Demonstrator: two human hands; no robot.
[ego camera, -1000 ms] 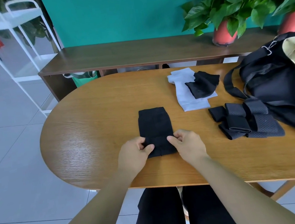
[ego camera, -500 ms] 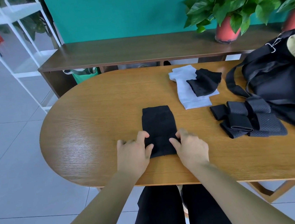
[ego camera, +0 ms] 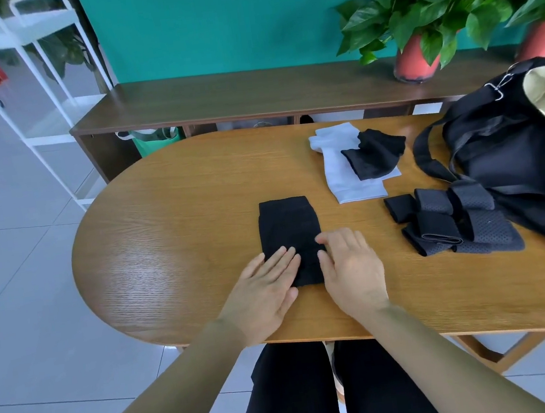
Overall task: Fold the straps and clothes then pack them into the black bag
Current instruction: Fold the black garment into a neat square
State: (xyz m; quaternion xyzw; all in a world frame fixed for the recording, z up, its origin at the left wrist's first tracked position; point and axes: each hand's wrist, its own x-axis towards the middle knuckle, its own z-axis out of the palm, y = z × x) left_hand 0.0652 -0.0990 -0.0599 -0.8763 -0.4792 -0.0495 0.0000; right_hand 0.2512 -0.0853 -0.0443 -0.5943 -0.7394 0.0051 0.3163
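A folded black cloth (ego camera: pixel 288 228) lies flat in the middle of the wooden table (ego camera: pixel 173 246). My left hand (ego camera: pixel 267 287) presses on its near left part with straight fingers. My right hand (ego camera: pixel 350 267) rests flat on its near right edge. Further back lies a white garment (ego camera: pixel 340 170) with a crumpled black cloth (ego camera: pixel 376 157) on top. Dark folded straps (ego camera: pixel 455 221) lie to the right, next to the open black bag (ego camera: pixel 526 161) with a pale lining.
A dark wooden sideboard (ego camera: pixel 250 92) stands behind the table, with two potted plants (ego camera: pixel 412 10) in red pots. A white metal rack (ego camera: pixel 25 75) stands at the left on the tiled floor. My legs in black trousers are under the table's near edge.
Both hands went from pinching the cloth's near edge to lying flat with straight fingers on it. The cloth has stayed in place.
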